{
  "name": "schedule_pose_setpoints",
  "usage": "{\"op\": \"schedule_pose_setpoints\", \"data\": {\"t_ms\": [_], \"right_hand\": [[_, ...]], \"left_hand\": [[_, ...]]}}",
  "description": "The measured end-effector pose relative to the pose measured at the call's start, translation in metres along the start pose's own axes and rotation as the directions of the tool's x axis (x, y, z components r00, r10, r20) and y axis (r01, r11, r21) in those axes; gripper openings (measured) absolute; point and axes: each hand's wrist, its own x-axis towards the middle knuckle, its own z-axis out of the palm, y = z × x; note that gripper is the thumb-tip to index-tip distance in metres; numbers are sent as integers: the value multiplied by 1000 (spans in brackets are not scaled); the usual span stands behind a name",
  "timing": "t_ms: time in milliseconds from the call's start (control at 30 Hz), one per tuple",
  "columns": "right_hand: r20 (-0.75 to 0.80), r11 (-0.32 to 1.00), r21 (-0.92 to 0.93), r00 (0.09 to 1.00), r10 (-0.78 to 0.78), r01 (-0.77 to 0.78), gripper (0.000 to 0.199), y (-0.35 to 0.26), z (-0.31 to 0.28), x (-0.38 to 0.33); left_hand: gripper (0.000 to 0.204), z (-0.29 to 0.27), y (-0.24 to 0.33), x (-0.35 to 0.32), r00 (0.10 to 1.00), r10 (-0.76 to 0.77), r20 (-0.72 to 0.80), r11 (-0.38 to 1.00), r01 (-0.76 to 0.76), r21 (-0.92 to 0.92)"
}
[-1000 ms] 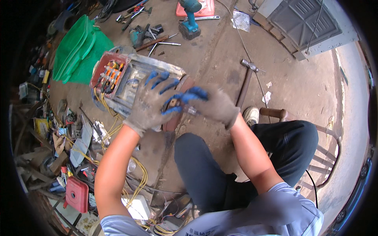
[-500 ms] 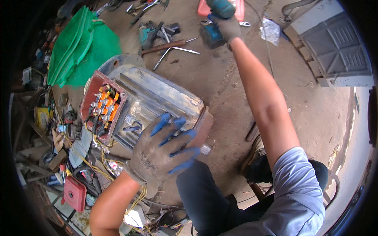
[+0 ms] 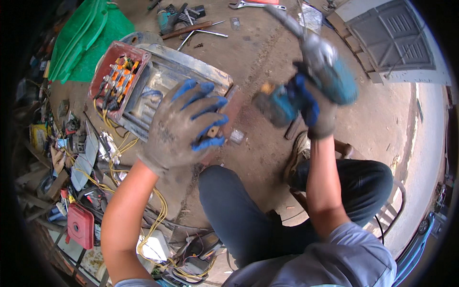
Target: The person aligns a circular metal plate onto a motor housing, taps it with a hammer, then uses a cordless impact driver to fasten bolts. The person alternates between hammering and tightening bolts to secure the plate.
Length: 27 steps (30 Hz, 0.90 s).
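My gloved right hand (image 3: 318,107) grips a teal cordless impact driver (image 3: 337,79) with a silver nose and a long dark shaft pointing up and left. Motion blurs the tool. An electric motor (image 3: 193,60) with a grey finned body lies on the floor at the left. Its red-brown terminal box (image 3: 99,79) is uncovered, showing an orange terminal block (image 3: 123,74) with metal studs and dark leads. Over the motor's near end is my gloved left hand (image 3: 179,122), fingers spread. A small tan piece with a hole shows between its fingers; whether it is held I cannot tell.
A green plastic sheet-like piece (image 3: 91,43) stands beyond the motor. Hammer (image 3: 186,30), wrench (image 3: 258,5) and other tools lie at the far side. Scrap, yellow wires (image 3: 160,215) and a red cover (image 3: 80,226) crowd the left. A grey vented panel (image 3: 389,40) stands far right.
My right hand has brought the impact driver back from the far floor toward me. The view has shifted; my left hand stays over the motor, fingers still spread.
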Motion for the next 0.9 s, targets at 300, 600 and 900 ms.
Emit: {"op": "schedule_pose_setpoints", "data": {"t_ms": [300, 600, 900], "right_hand": [[18, 955, 137, 965, 262, -262, 61, 42, -28, -198], [57, 960, 19, 959, 278, -280, 43, 78, 1, -229], [232, 904, 195, 913, 335, -381, 50, 70, 17, -211]], "left_hand": [[40, 6, 4, -2, 999, -21, -27, 1000, 21, 13], [44, -2, 3, -3, 999, -13, 46, 1000, 13, 5], [50, -3, -1, -1, 993, -50, 109, 999, 51, -8]]}}
